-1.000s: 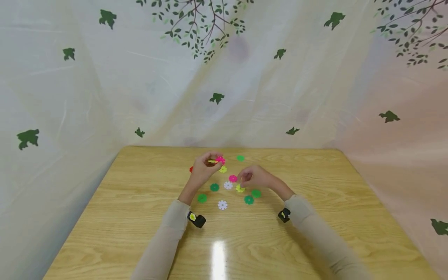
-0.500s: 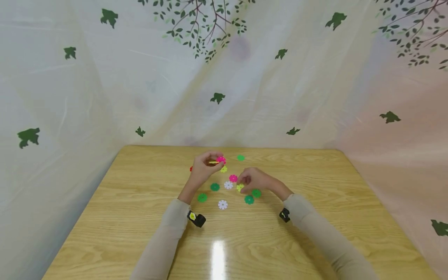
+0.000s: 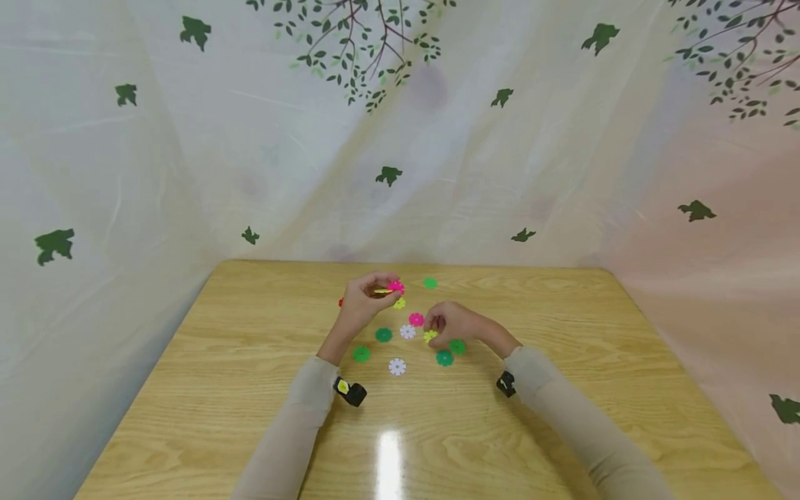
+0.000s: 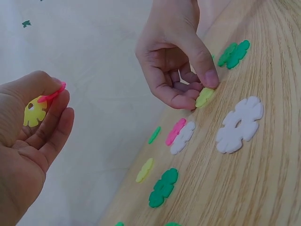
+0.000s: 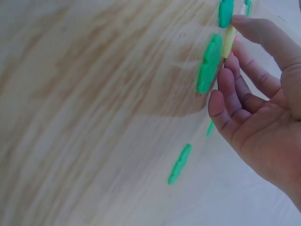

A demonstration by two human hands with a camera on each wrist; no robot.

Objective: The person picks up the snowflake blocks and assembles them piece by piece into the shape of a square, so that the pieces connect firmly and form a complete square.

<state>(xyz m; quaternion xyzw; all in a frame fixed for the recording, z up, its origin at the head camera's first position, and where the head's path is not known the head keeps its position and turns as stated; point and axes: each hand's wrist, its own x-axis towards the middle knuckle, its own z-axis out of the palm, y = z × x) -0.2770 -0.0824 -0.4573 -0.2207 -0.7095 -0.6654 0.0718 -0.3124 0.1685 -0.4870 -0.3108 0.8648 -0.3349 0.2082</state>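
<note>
In the head view my left hand [image 3: 361, 300] is raised above the table's far half. Its thumb and fingers pinch a pink flower-shaped disc [image 3: 396, 286]; a yellow disc [image 4: 34, 113] is set at an angle to it and looks joined. My right hand [image 3: 461, 323] is low over the wood, thumb and fingertips pinching the edges of another yellow flower-shaped disc [image 4: 204, 97]. That disc seems to lie on or just above the surface. Beside it are a pink disc [image 3: 416, 319] and a white disc [image 3: 407, 332].
Several more flower-shaped discs lie around on the wooden table [image 3: 262, 417]: a white one [image 3: 397, 367], a dark green one [image 3: 384, 335], a green one [image 3: 361, 354] and a teal one [image 3: 444, 358]. A red disc [image 3: 341, 302] is half hidden behind my left wrist. A patterned curtain [image 3: 300, 173] hangs behind.
My right hand has shifted down very slightly at the yellow disc, with its thumb now lower beside it. The left hand keeps its hold on the pink and yellow discs, nearly still.
</note>
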